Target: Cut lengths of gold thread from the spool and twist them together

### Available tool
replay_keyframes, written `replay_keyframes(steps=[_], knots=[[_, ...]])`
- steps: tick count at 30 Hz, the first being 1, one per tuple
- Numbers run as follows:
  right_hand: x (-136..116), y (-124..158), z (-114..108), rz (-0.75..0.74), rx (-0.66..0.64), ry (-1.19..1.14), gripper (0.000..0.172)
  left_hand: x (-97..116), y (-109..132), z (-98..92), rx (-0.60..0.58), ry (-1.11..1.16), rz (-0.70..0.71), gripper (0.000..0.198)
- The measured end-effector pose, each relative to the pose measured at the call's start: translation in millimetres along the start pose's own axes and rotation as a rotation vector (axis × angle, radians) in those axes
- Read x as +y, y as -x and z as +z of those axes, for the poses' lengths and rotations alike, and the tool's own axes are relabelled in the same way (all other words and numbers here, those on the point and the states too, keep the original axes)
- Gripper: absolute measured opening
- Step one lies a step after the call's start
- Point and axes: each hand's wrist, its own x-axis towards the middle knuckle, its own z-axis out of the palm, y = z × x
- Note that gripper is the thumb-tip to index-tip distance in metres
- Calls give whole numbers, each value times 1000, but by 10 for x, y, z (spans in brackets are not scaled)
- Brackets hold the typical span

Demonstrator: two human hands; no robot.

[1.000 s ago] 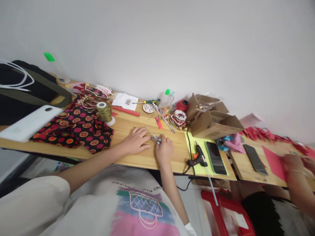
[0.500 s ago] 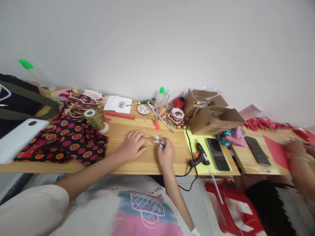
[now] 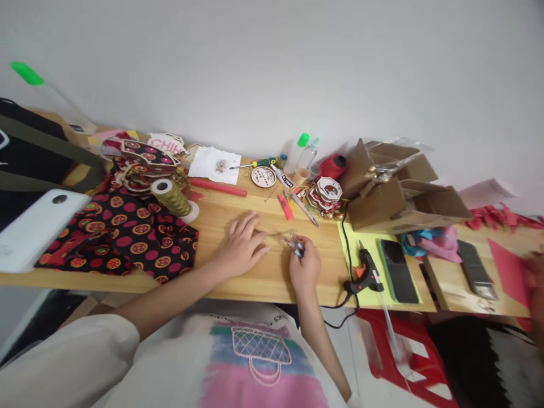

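Note:
My left hand (image 3: 241, 245) lies flat on the wooden table (image 3: 263, 272), fingers spread, fingertips on a thin wire-like piece that runs toward the right. My right hand (image 3: 305, 268) is closed around small pliers (image 3: 294, 243) with blue-grey handles, whose tip points left toward that piece. The two hands sit close together near the table's front edge.
A patterned dark fabric (image 3: 127, 235) and a gold thread spool (image 3: 170, 196) lie at the left. A black glue gun (image 3: 366, 268) and a phone (image 3: 397, 271) rest on a yellow sheet at the right. Cardboard boxes (image 3: 399, 198), bottles and small tools line the wall. Another person's blurred hand shows at far right.
The camera has swung a little, shifting the scene right. My right hand has drawn slightly away from my left with the pliers. The other person's hands have moved toward the frame's right edge.

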Motion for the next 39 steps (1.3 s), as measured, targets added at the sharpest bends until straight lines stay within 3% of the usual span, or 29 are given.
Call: replay_keyframes(steps=[14,23,29,39], knots=[[76,28,4,63,15,-23,32,30,-21,-55,-74,127,-38,23],[31,10,-20,79,-8,-33,29,4,-32,32,68,140,-182,30],[42,-1,-33,24,-36,12,29,-1,-36,27,46,132,-163,14],[26,-1,-40,3,-46,39,26,-1,-55,-3,37,187,-176,13]])
